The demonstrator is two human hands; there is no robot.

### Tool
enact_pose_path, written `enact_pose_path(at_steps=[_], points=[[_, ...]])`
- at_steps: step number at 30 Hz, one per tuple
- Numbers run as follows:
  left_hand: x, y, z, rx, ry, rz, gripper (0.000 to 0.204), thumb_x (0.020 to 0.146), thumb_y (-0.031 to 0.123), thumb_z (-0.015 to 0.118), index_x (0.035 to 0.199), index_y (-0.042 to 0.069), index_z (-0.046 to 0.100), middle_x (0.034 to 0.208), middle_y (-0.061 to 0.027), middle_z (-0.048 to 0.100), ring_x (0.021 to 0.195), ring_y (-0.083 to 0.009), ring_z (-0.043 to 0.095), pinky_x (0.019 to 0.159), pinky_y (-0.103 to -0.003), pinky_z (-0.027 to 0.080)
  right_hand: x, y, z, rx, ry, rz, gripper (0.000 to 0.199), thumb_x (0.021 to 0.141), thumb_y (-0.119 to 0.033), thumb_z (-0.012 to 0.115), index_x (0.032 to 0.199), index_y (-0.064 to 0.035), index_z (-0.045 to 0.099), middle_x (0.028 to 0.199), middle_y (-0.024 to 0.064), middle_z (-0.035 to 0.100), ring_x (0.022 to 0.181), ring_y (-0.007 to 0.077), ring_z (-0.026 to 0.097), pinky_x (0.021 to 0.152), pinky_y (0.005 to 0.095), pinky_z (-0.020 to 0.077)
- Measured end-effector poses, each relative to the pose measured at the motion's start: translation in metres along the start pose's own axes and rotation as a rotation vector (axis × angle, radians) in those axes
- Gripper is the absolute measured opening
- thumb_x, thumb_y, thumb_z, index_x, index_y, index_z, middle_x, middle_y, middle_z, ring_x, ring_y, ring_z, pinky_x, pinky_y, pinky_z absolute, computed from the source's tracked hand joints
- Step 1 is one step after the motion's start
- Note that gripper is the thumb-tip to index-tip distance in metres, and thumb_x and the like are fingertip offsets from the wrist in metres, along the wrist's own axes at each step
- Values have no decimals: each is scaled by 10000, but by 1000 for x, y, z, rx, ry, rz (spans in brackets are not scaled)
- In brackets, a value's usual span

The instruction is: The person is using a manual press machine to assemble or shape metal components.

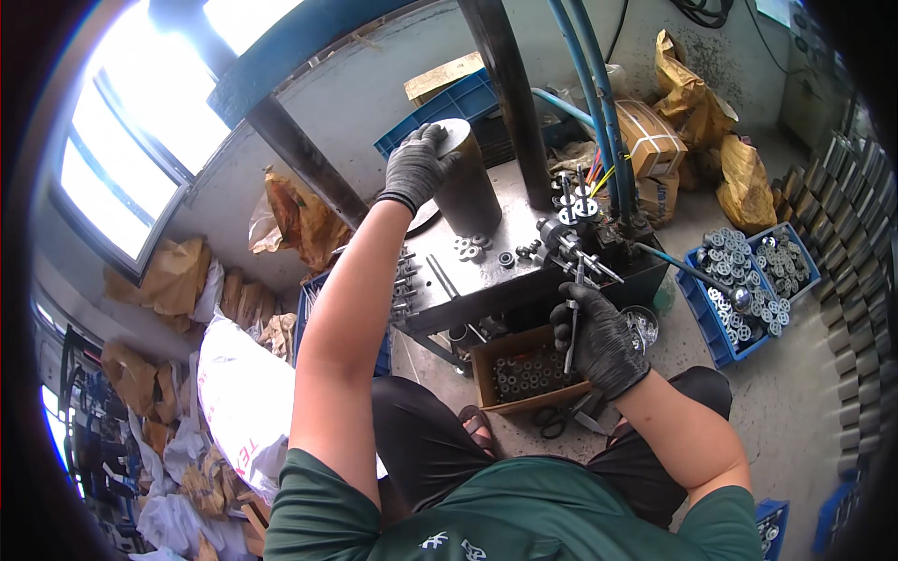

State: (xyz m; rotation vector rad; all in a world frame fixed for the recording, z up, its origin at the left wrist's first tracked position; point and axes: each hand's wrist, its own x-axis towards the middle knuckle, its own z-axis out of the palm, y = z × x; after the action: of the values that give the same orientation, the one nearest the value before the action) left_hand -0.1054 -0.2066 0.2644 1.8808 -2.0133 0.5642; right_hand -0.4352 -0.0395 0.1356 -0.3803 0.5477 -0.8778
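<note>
Grasping a rod (572, 325), right hand (606, 341) hangs beyond table (482, 278) edge; unclenched left hand (416, 168) tops cylinder (470, 194).

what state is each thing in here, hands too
left hand: gloved, on the cylinder's top
metal cylinder: upright
right hand: gloved, closed around a rod
metal rod: held, near upright
box of round parts: open
strapped carton: closed
blue crate: open, filled with wheel-shaped parts

The left hand (414, 168) is gloved in grey and the right hand (603, 341) in black, with a silver metal rod (572, 337). Shirt (561, 505): dark green, white-marked; trousers (421, 435): black. Upright cylinder (469, 194): dark grey, paler on top; carton (644, 133): brown, banded white.
</note>
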Motion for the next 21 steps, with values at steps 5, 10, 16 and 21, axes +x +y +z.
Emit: enact_pose_path(at_steps=[5, 10, 16, 21], points=[[-2, 6, -3, 3, 31, -1, 612, 891, 396, 692, 1399, 86, 547, 1458, -175, 536, 1361, -356, 490, 1130, -442, 407, 2, 0, -2, -20, 20, 6, 262, 918, -307, 730, 1087, -133, 630, 814, 59, 673, 638, 155, 620, 598, 326, 514], [-47, 42, 0, -229, 475, 60, 544, 810, 232, 759, 1305, 82, 592, 1318, -179, 607, 1239, -374, 561, 1075, -454, 449, 1, 2, 5, -42, 44, -40, 238, 926, -254, 734, 1100, -119, 645, 895, 64, 701, 750, 151, 671, 668, 293, 534], [-239, 136, 53, -1644, -253, -196, 581, 957, 223, 732, 1439, 45, 460, 1334, -84, 577, 1240, -193, 562, 1077, -362, 465, 6, 15, 4, -528, -75, -327, 223, 963, -127, 684, 1170, -43, 663, 1019, 44, 706, 967, 134, 667, 876, 281, 534], [-321, 171, 80, -1667, -395, -363, 574, 953, 133, 702, 1448, 26, 431, 1311, -93, 588, 1200, -192, 594, 1030, -334, 504, 26, 50, -8, -943, -125, -403, 233, 943, -125, 697, 1131, 12, 694, 1125, 69, 663, 1062, 132, 626, 930, 275, 506]])
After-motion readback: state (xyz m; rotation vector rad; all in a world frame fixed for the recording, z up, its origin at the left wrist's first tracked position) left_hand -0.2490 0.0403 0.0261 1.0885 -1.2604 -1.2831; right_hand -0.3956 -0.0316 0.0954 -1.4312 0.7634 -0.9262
